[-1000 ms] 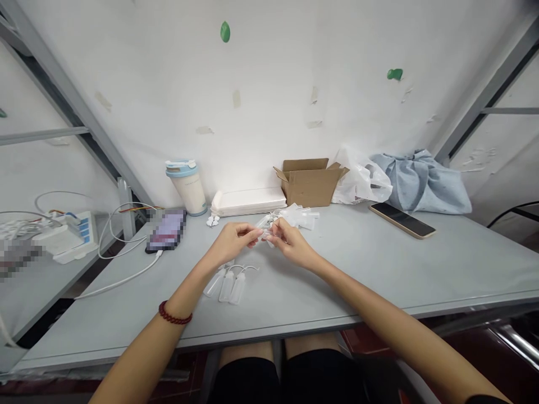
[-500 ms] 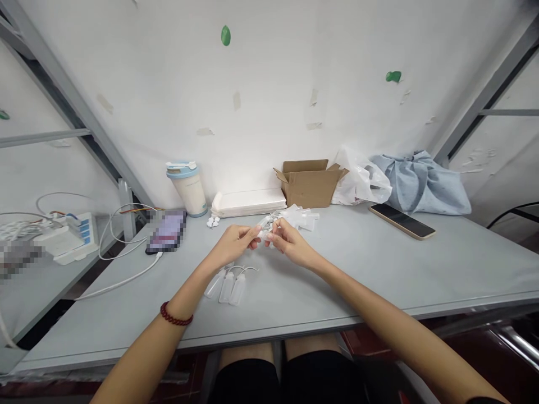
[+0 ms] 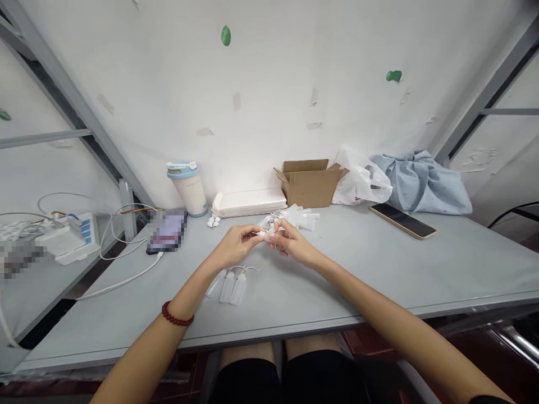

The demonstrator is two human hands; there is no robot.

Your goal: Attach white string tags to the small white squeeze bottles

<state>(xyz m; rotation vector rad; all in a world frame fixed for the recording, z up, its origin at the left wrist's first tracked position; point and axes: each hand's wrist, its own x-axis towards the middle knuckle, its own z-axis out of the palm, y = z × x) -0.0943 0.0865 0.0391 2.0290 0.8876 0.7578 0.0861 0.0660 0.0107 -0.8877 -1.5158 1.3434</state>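
Note:
My left hand (image 3: 234, 246) and my right hand (image 3: 289, 242) meet above the middle of the grey table (image 3: 379, 269). Both pinch one small clear plastic bottle (image 3: 266, 235) between their fingertips. A red bead bracelet sits on my left wrist. Three small clear bottles with white tips (image 3: 229, 286) lie side by side on the table just under my left hand. A loose pile of more clear bottles (image 3: 297, 216) lies right behind my hands. A few tiny white caps (image 3: 213, 221) lie to the left of that pile.
Along the wall stand a lidded cup (image 3: 188, 188), a flat white stack (image 3: 248, 202), an open cardboard box (image 3: 310, 182), a white plastic bag (image 3: 362, 179) and blue cloth (image 3: 423, 182). A phone (image 3: 402, 220) lies right, another phone (image 3: 167, 231) on a cable left. A power strip (image 3: 67, 238) sits far left.
My fingers have shifted slightly on the small bottle, and both hands have drawn a little closer together. Nothing else on the table has moved.

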